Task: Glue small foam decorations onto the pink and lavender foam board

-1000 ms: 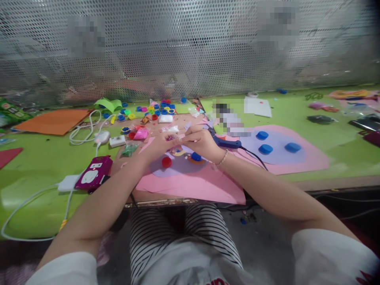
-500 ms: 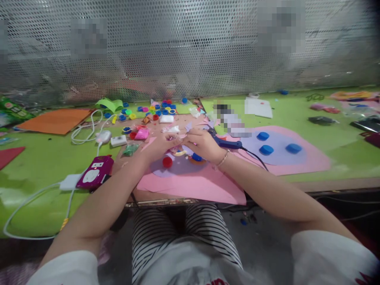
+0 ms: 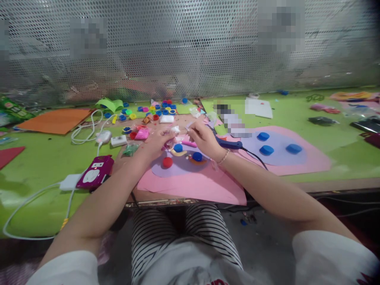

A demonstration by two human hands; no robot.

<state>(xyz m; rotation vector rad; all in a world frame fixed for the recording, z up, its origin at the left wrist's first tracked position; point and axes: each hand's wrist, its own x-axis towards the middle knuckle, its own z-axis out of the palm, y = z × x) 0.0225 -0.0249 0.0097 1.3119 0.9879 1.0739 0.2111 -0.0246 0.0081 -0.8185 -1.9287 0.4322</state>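
Note:
My left hand has its fingers closed on a clear plastic bag above the left of the purple paper. To its right, my right hand is pinched, with a thin pale piece at its fingertips too small to name. Below and between the hands, a red cap and two blue caps lie on the purple paper oval, which rests on pink paper. A pink stick lies between the hands.
A blue-handled tool with a black cord lies right of my right hand. Farther right, blue caps sit on more purple paper. Many small coloured caps lie at the back. A magenta power box and white cables are at left.
My hands have moved apart, the right one slightly up. The blue cap and pink stick between them now show.

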